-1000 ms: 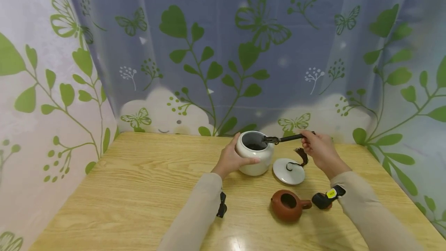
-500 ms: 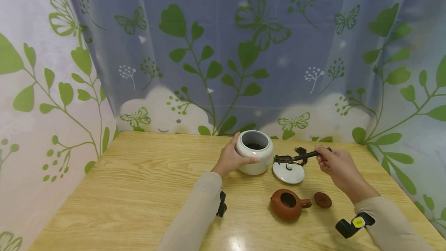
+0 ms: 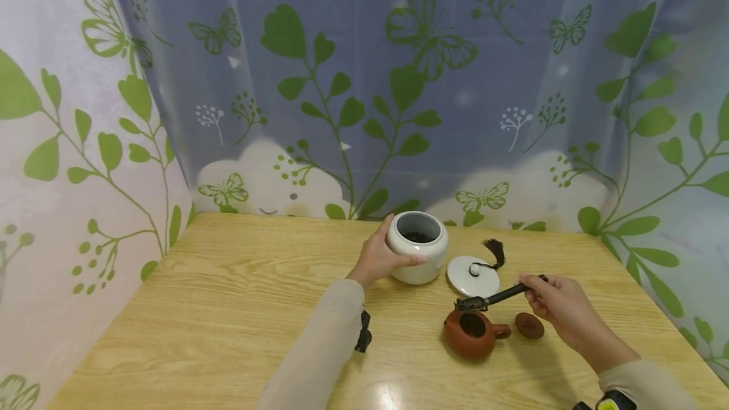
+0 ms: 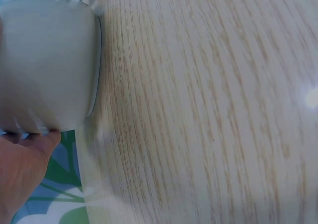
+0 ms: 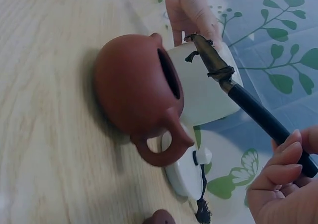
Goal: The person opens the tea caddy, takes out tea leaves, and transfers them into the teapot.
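My left hand grips a white ceramic jar, thumb across its front and fingers round its far side. Dark tea leaves lie inside the uncovered jar. In my right hand is a tea scoop, pinched by its black handle. Curled tea leaves sit on the scoop's head, which hovers above the opening of a reddish-brown clay teapot. The teapot stands upright on the table without its lid. In the left wrist view, the jar and some fingertips show at the left.
A white jar lid with a black tassel lies right of the jar. The small clay teapot lid lies beside the teapot's handle. Behind the wooden table hangs a patterned curtain.
My right hand has drawn the tea scoop out of the jar, loaded with leaves, and brought it over the jar lid toward me, above the teapot. My left hand keeps holding the jar.
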{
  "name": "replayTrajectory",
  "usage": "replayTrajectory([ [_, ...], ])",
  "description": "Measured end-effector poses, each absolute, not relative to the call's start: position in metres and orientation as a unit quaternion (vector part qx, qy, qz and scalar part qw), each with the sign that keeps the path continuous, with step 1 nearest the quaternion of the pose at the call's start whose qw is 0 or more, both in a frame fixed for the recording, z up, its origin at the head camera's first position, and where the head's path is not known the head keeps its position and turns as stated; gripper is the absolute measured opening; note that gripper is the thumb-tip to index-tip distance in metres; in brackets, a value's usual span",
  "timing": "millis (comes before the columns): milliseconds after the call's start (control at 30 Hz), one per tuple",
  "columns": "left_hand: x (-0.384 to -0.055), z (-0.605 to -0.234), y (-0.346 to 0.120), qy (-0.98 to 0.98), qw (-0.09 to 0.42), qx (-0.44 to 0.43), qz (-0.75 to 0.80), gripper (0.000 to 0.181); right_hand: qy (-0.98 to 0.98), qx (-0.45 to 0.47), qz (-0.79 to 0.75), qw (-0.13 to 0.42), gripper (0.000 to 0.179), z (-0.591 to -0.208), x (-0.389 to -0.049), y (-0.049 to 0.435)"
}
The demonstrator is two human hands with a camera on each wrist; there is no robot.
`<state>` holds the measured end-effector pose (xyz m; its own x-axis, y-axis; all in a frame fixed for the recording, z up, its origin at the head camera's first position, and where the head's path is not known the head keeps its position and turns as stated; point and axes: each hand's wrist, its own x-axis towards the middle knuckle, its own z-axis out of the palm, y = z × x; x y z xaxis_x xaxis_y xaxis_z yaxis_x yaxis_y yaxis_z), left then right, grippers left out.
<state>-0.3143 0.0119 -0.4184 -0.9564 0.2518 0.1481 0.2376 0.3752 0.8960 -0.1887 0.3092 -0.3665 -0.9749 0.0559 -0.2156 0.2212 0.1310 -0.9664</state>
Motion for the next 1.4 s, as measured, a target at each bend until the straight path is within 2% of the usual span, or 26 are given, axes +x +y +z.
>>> replayTrajectory([
  [467, -0.316, -0.419, 0.013, 0.83, 0.016, 0.143, 0.539, 0.117, 0.816, 0.06, -0.575, 0.035, 0.029, -0.371, -0.186, 0.319],
  [700, -0.315, -0.417, 0.012, 0.831, 0.009, 0.147, 0.537, 0.117, 0.885, 0.057, -0.463, 0.008, 0.038, -0.362, -0.184, 0.303],
  [833, -0.314, -0.416, 0.011, 0.831, 0.008, 0.149, 0.536, 0.116, 0.921, 0.036, -0.388, -0.019, 0.036, -0.356, -0.183, 0.29],
  [1100, -0.315, -0.418, 0.012, 0.829, 0.009, 0.151, 0.539, 0.116, 0.948, -0.062, -0.304, -0.075, 0.024, -0.352, -0.182, 0.275],
  [1400, -0.316, -0.419, 0.012, 0.829, 0.015, 0.146, 0.54, 0.117, 0.947, -0.096, -0.298, -0.079, 0.02, -0.35, -0.18, 0.272],
])
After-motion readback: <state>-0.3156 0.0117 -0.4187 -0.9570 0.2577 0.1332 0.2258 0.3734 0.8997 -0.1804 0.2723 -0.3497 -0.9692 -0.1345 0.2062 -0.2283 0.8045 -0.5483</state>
